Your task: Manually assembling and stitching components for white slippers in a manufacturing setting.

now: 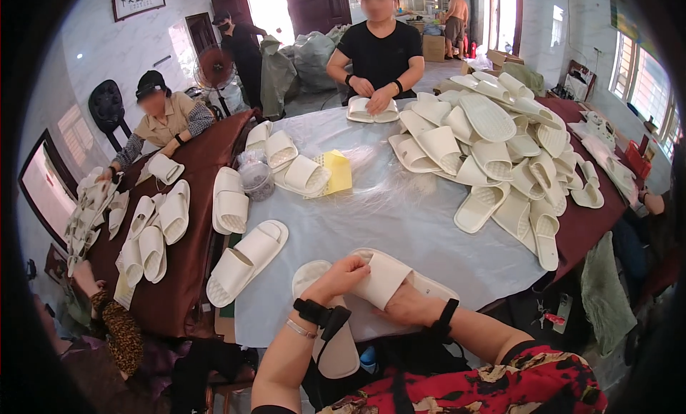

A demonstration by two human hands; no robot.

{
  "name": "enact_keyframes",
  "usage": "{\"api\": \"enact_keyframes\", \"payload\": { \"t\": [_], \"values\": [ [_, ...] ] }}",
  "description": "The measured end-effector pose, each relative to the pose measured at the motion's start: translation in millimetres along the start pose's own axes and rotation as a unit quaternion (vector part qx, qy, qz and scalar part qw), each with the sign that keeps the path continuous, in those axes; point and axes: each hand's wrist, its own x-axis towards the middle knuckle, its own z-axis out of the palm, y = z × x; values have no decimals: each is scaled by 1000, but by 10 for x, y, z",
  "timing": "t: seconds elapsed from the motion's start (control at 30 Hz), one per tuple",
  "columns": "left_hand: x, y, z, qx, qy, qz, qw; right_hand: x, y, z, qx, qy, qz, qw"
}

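A cream slipper point(389, 275) with a wide strap lies between my hands at the table's near edge. My left hand point(344, 277) is closed at the left edge of its strap, with fingers curled in. My right hand point(413, 304) grips the same slipper from the near side, by the strap's opening; its fingertips are partly hidden. A second cream slipper point(337, 351) lies beneath my left wrist, its middle covered by the wrist and a black band. To the left, a pair of slippers point(246, 262) rests on the plastic sheet.
A large heap of cream slippers point(493, 135) covers the table's right side. Further left stand a clear tub point(256, 180), yellow paper point(339, 172) and more slippers point(230, 200). Across the table a person point(379, 50) handles slippers; another person point(168, 114) works at the brown-covered table point(187, 257).
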Motion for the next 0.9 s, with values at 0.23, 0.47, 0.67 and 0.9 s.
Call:
{"api": "enact_keyframes", "payload": {
  "t": [0.23,0.47,0.67,0.9],
  "values": [
    [-67,221,-121,-131,-150,-111,974,26,-217,-324,39,-34,6,999],
    [-83,170,-192,-265,-207,-160,928,-51,-92,-83,31,-11,-22,999],
    [-39,45,-146,-281,-205,-154,925,-45,-53,-73,23,-49,-23,998],
    [-6,31,-200,-193,-143,-145,960,-84,18,-150,-46,-56,-23,997]
  ]
}}
